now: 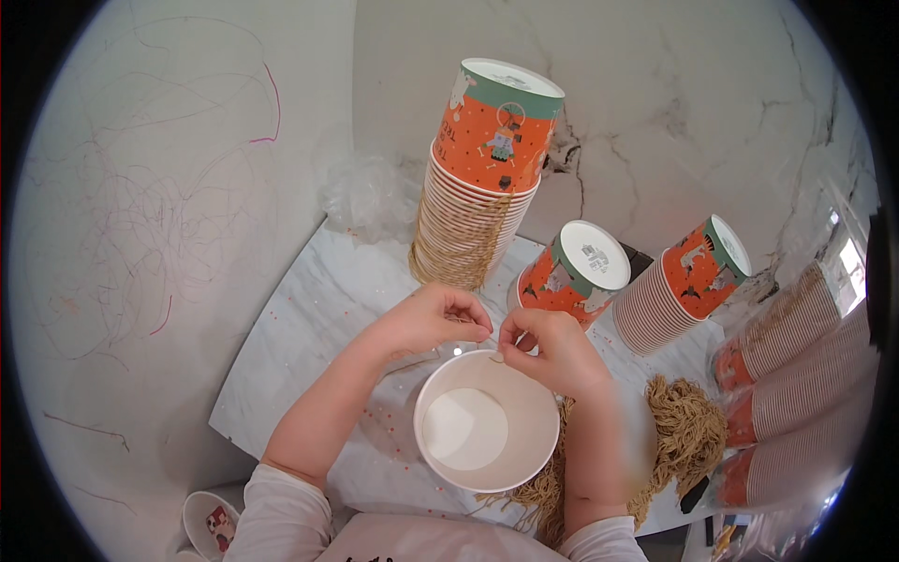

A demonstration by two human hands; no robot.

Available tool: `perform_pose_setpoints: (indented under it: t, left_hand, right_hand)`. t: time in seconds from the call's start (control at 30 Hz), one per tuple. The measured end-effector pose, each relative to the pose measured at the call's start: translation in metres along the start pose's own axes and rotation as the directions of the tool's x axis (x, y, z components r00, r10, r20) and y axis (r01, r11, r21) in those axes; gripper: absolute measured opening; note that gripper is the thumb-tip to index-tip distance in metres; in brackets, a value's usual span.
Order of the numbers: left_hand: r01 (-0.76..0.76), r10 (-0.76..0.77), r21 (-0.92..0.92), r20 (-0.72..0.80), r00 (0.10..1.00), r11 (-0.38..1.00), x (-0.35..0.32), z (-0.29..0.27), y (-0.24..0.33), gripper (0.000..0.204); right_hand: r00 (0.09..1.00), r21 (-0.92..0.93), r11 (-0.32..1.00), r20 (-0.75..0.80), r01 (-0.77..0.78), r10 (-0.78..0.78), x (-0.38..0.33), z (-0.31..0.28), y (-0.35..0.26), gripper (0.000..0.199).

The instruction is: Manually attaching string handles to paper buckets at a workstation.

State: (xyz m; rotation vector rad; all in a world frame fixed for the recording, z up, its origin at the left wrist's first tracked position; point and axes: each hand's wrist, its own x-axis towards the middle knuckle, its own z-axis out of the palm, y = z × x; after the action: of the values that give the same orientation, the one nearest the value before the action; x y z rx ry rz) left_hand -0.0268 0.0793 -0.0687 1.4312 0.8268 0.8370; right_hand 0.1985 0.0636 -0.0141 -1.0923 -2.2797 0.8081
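A white-lined paper tub (543, 426) stands mouth up in front of me, with nothing inside that I can see. Above its far rim both hands are pinched close together. My right hand (548, 348) touches the rim, a short bit of tan cord (496, 359) showing at its fingertips. Thumb and fingers meet on my left hand (438, 314) just beyond the tub; what they hold, if anything, is too small to make out. A thin strand of cord (412, 365) runs on the table left of the tub. Under my right forearm lies a tan cord bundle (684, 426).
A tall stack of orange-and-green tubs (478, 187), wound with cord, rises at the back. Beside it are an upturned tub (571, 272) and another stack (674, 290). Plastic-wrapped stacks (796, 375) line the right. A marble-patterned table (290, 347) meets the scribbled wall (159, 187).
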Motion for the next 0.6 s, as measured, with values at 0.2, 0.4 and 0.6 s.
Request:
perform_pose_setpoints:
  t: [0.2,0.4,0.6]
  left_hand:
    - [0.017,-0.017,-0.019,-0.035,0.999,1.0,0.0,0.0,0.002,0.015]
    - [-0.011,0.006,-0.068,-0.072,0.997,0.998,0.001,0.005,0.0,0.015]
    - [-0.021,0.019,-0.065,-0.032,0.999,0.998,-0.001,0.008,0.005,0.019]
  right_hand:
    - [0.999,-0.019,1.0,0.045,0.024,-0.023,-0.002,-0.003,0.003,0.01]
    - [0.994,-0.043,0.997,0.098,0.057,-0.052,-0.005,-0.009,0.004,0.011]
    - [0.985,0.0,0.999,0.167,-0.037,0.036,-0.005,-0.013,-0.001,0.022]
